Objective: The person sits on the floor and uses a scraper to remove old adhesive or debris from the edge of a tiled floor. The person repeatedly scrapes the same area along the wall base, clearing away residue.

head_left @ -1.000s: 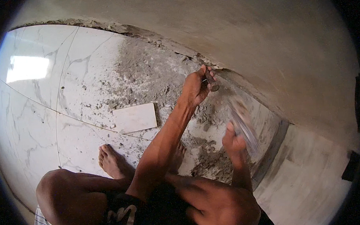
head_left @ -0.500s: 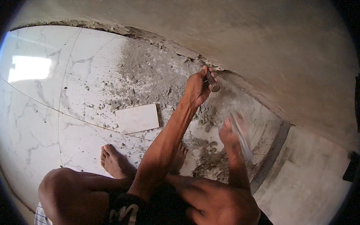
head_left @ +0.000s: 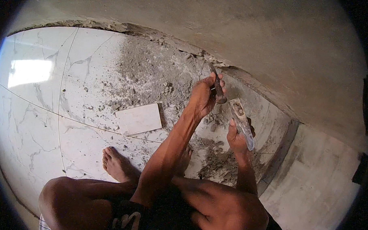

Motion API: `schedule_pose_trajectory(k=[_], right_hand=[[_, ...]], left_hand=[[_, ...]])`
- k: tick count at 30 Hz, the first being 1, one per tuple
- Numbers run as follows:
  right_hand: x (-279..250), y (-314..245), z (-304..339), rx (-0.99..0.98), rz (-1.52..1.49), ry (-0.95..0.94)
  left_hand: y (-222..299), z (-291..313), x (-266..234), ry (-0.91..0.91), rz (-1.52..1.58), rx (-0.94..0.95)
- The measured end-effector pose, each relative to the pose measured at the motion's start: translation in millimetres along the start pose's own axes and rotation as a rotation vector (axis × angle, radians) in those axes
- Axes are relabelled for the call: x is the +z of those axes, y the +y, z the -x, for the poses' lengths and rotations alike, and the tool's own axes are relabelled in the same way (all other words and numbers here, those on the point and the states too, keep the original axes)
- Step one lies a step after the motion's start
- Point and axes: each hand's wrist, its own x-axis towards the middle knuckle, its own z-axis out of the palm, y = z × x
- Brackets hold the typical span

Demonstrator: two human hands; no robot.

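My left hand [head_left: 203, 95] is closed round a rusty chisel [head_left: 218, 87]. The chisel's narrow end points at the chipped foot of the wall [head_left: 218, 62], and its thick round head faces back toward me. Lower and to the right, my right hand [head_left: 238, 138] grips a long, flat, greyish-white tool [head_left: 242, 123]. Its far end is dirt-caked and lies just short of the chisel's head, apart from it; I cannot make out its exact kind. Broken mortar and grey dust [head_left: 150, 71] spread along the wall beside my left hand.
A loose white tile piece [head_left: 138, 119] lies left of my left forearm. Marbled white floor tiles [head_left: 30, 132] stretch to the left, strewn with crumbs. More rubble [head_left: 218, 166] is heaped near my feet. A dark raised strip [head_left: 280, 152] crosses the floor at the right.
The flat tool in my right hand was blurred by motion and now shows sharply, its far end nearer the chisel head. The chisel has shifted slightly toward me.
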Motion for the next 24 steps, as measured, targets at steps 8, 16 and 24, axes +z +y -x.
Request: schedule_pose_trajectory(k=[8, 16, 24], right_hand=[[-13.3, -5.8, 2.1, 0.269, -0.089, -0.197], [-16.6, 3.2, -7.7, 0.044, 0.102, -0.355], [-11.1, 27.8, -9.1, -0.211, 0.284, -0.415]], left_hand=[[-2.1, -20.4, -4.1, -0.055, 0.085, -0.028], [-0.2, -17.3, -10.0, -0.031, -0.025, -0.008], [-1.5, -19.9, -10.3, -0.076, 0.026, -0.008]])
